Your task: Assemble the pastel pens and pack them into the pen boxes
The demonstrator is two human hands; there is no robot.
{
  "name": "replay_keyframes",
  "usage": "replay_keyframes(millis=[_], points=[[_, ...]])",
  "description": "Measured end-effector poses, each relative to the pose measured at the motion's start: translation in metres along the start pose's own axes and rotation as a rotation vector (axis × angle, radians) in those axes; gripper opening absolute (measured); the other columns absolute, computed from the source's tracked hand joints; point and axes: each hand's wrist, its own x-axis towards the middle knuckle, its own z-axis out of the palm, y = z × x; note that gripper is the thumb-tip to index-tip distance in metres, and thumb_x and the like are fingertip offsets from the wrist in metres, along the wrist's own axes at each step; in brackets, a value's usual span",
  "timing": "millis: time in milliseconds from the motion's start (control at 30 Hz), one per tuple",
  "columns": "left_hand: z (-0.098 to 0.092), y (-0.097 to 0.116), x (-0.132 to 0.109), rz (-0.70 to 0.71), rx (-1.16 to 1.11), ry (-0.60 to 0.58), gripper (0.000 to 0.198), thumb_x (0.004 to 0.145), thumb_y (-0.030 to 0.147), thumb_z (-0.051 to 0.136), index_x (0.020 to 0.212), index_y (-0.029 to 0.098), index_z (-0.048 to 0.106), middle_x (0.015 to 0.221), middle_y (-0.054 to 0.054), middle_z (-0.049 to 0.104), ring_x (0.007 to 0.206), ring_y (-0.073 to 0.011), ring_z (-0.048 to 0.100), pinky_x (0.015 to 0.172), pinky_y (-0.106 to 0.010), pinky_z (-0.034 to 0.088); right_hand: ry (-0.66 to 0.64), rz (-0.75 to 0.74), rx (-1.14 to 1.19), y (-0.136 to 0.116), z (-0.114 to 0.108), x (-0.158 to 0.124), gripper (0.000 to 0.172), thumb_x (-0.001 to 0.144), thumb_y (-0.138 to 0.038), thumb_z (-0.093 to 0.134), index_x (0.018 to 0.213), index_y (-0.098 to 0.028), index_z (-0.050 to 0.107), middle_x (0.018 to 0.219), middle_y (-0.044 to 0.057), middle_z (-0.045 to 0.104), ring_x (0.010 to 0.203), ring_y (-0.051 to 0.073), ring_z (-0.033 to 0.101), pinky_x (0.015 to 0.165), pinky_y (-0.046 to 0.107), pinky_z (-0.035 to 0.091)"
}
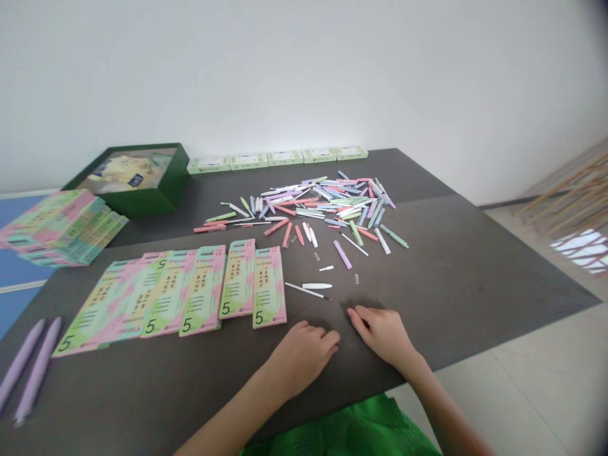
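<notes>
My left hand rests on the dark table with its fingers curled in, and nothing shows in it. To its right, my right hand lies on the tabletop, also loosely closed and with nothing visible in it. Just beyond both hands are a white pen barrel and a slim white refill with a dark tip. A small white pen part, a clear plastic piece and a purple pen barrel lie a little farther off. Behind them spreads a heap of coloured pen parts.
Several printed pen boxes lie in a row at left, with stacked boxes behind. A green box holds bagged items. Pale green boxes line the wall. Two large purple pen-shaped objects lie near left.
</notes>
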Motion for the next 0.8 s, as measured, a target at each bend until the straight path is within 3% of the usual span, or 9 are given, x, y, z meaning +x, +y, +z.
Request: replay_keyframes(millis=[467, 800], points=[[0.0, -0.001, -0.001, 0.011, -0.017, 0.009, 0.011, 0.095, 0.025, 0.048, 0.095, 0.022, 0.059, 0.081, 0.0, 0.07, 0.076, -0.0187, 0.067, 0.074, -0.034, 0.045, 0.007, 0.009, 0.014, 0.001, 0.0, -0.001, 0.045, 0.099, -0.036, 0.036, 0.063, -0.019, 0.057, 0.058, 0.002, 0.065, 0.051, 0.013, 0.059, 0.054, 0.027, 0.025], [0.004, -0.009, -0.001, 0.072, -0.031, 0.103, 0.016, 0.097, 0.021, 0.044, 0.093, 0.021, 0.06, 0.078, 0.0, 0.072, 0.07, -0.017, 0.067, 0.072, -0.032, 0.046, 0.102, 0.083, 0.069, 0.01, -0.004, 0.003, 0.044, 0.099, -0.037, 0.036, 0.06, -0.02, 0.047, 0.054, -0.001, 0.059, 0.048, 0.012, 0.055, 0.054, 0.024, 0.03]])
